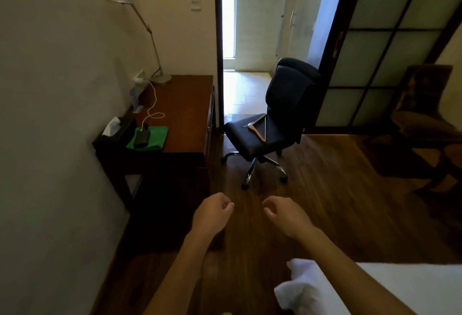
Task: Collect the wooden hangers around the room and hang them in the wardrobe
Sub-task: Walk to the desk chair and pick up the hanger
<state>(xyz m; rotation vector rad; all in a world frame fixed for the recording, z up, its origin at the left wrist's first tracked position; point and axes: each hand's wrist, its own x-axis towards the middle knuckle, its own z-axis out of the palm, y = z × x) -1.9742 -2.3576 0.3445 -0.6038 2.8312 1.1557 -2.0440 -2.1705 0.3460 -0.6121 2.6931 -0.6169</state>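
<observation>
A wooden hanger (258, 128) lies flat on the seat of a black office chair (287, 104) in the middle of the room, in front of the doorway. My left hand (212, 212) and my right hand (287, 214) are held out low over the wooden floor, well short of the chair. Both hold nothing. The left hand's fingers are loosely curled in; the right hand's fingers are bent but apart. No wardrobe shows in the view.
A dark wooden desk (185, 114) stands along the left wall with a lamp (140, 29), tissue box (117, 129), green cloth and charging phone (142, 137). A sliding glass-panel door (390, 47) and an armchair (425, 114) are at right. White bedding (412, 287) lies at lower right.
</observation>
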